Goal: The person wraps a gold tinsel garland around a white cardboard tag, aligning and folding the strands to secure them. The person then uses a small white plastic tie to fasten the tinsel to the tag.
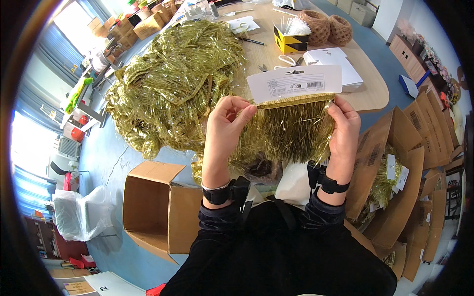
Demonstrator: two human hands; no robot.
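Between my two hands a gold tinsel fringe garland (296,127) is stretched by its woven top band, with the strands hanging down. My left hand (229,124) pinches the band's left end between thumb and fingers. At the other end, my right hand (342,120) pinches the band's right corner. A white card header (295,84) with a hang slot, printed text and a barcode stands up along the band. To the left, a large heap of loose gold tinsel fringe (177,81) covers much of the table and droops over its edge.
White-handled scissors (290,61) and a stack of white cards (333,63) lie behind the header. A black-and-yellow box (291,39) holds white plastic ties beside brown twine balls (314,26). An open cardboard box (148,207) stands left; another carton (401,196) with carded tinsel stands right.
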